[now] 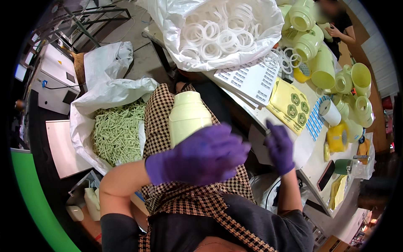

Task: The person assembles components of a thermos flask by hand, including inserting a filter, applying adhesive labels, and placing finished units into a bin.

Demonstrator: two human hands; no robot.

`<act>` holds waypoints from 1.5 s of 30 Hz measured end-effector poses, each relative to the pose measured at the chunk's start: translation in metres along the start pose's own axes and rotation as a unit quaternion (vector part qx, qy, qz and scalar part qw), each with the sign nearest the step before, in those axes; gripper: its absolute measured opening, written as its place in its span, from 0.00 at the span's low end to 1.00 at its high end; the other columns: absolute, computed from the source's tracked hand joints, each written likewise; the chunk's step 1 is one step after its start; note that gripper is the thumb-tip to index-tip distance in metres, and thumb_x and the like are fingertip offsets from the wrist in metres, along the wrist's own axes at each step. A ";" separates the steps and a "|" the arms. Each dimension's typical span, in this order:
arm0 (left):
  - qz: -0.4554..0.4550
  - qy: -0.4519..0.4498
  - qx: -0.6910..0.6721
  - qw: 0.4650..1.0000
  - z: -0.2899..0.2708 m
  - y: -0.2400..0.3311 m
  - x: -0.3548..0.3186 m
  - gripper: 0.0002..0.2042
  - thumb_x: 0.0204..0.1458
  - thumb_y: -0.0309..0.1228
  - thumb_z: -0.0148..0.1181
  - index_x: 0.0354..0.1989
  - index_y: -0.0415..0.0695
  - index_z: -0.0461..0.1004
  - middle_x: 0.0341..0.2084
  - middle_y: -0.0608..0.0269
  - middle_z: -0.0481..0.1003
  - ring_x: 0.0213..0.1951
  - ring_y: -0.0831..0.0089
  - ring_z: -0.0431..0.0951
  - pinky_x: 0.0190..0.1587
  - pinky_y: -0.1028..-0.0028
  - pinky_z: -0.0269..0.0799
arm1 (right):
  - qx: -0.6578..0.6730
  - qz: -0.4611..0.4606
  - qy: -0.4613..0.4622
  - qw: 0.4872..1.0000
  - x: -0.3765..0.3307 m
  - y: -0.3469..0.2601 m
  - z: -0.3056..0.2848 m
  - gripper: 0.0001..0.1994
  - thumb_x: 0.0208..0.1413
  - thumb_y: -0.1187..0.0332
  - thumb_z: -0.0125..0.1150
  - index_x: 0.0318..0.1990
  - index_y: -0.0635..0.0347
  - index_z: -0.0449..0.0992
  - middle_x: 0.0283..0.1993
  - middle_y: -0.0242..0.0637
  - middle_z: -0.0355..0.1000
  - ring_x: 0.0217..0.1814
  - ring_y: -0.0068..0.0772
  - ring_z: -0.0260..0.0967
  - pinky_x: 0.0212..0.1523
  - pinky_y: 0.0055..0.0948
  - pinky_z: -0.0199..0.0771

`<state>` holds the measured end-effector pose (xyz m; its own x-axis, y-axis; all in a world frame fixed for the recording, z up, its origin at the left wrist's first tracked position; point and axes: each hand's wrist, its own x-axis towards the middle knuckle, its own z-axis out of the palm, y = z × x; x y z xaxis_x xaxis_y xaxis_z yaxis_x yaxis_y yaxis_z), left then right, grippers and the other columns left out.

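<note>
A pale yellow plastic flask body (189, 115) stands in my lap on the checked apron (157, 105); its lower part is hidden behind my left hand. My left hand (199, 155), in a purple glove, reaches across in front of the flask with its back showing. Motion blurs its fingers, so their grip is unclear. Beside the table edge, my right hand (280, 147), also purple-gloved, is raised with one finger stretched out; I make out nothing held in it. The yellow sticker sheets (289, 105) on the table are the things nearest to it.
A white sack of clear rings (222, 38) sits at the table's far end, beside stacked printed sheets (247, 82). Yellow flask parts (323, 69) crowd the right side. A phone (325, 175) lies near the edge. To my left stands a sack of small green sticks (117, 132). Another person (340, 25) works at far right.
</note>
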<state>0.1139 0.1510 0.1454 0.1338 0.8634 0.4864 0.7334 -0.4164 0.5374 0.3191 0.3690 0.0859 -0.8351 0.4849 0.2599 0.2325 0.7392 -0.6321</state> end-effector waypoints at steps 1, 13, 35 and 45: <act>0.016 -0.006 0.061 0.998 0.003 -0.013 0.018 0.17 0.54 0.37 0.65 0.48 0.44 0.74 0.51 0.56 0.78 0.54 0.60 0.77 0.60 0.55 0.70 | -0.047 0.020 0.047 0.998 0.016 -0.001 -0.011 0.18 0.61 0.69 0.63 0.58 0.56 0.80 0.42 0.44 0.77 0.38 0.40 0.78 0.38 0.37 0.79; -0.122 -0.174 0.189 0.959 0.066 -0.150 0.100 0.12 0.53 0.32 0.63 0.43 0.43 0.76 0.38 0.52 0.80 0.44 0.53 0.80 0.53 0.59 0.71 | -0.222 0.061 0.005 0.973 0.104 0.065 0.014 0.14 0.65 0.53 0.59 0.50 0.45 0.84 0.39 0.39 0.79 0.36 0.45 0.79 0.38 0.43 0.79; -0.335 0.197 -0.167 0.906 -0.015 -0.109 -0.083 0.17 0.70 0.30 0.47 0.63 0.37 0.67 0.54 0.56 0.75 0.58 0.70 0.74 0.62 0.70 0.68 | -0.019 -0.240 0.032 0.970 0.041 -0.076 0.061 0.23 0.51 0.71 0.71 0.56 0.43 0.82 0.36 0.32 0.73 0.29 0.30 0.71 0.29 0.31 0.73; -0.295 0.242 -0.186 0.905 -0.006 -0.090 -0.100 0.28 0.71 0.45 0.45 0.69 0.33 0.59 0.63 0.50 0.65 0.68 0.62 0.63 0.71 0.66 0.55 | -0.126 -0.364 0.005 0.923 0.035 -0.084 0.103 0.27 0.50 0.64 0.73 0.60 0.34 0.78 0.37 0.27 0.66 0.27 0.27 0.65 0.25 0.29 0.67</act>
<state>0.0301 0.1005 0.0528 -0.5826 0.7781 0.2349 0.2942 -0.0675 0.9533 0.2187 0.2757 0.0730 -0.8114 -0.1808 0.5558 -0.2796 0.9552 -0.0973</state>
